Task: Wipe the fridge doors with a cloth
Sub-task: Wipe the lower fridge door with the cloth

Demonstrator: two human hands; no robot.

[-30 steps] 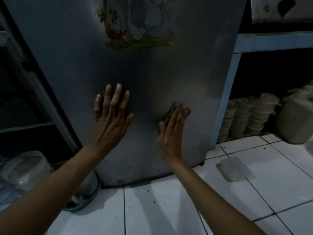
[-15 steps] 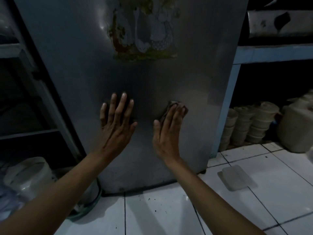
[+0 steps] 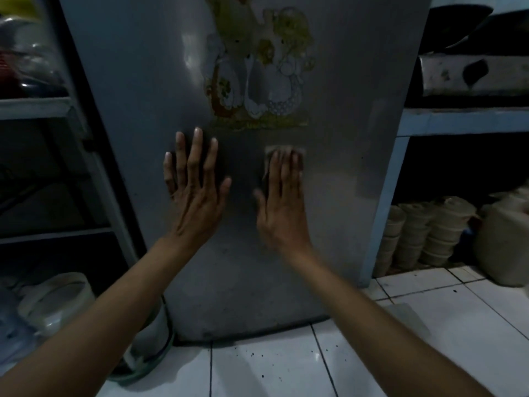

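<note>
The grey fridge door [image 3: 343, 196] fills the middle of the view, with a faded picture sticker [image 3: 257, 78] on its upper part. My right hand [image 3: 282, 202] lies flat on the door and presses a small pale cloth [image 3: 283, 151] under its fingers, just below the sticker. Only the cloth's top edge shows past the fingertips. My left hand [image 3: 194, 190] rests flat on the door to the left, fingers spread, with nothing in it.
Dark metal shelving [image 3: 43, 110] stands at the left with a white container [image 3: 57, 299] and a bowl [image 3: 148, 348] on the floor. Right of the fridge, a blue-framed shelf [image 3: 458, 121] holds stacked cups [image 3: 429, 230] and a jug [image 3: 503, 245]. White tiled floor [image 3: 286, 368] lies below.
My right hand has slid the cloth upward on the door and turned from slanted to upright. My left hand stays pressed in about the same spot.
</note>
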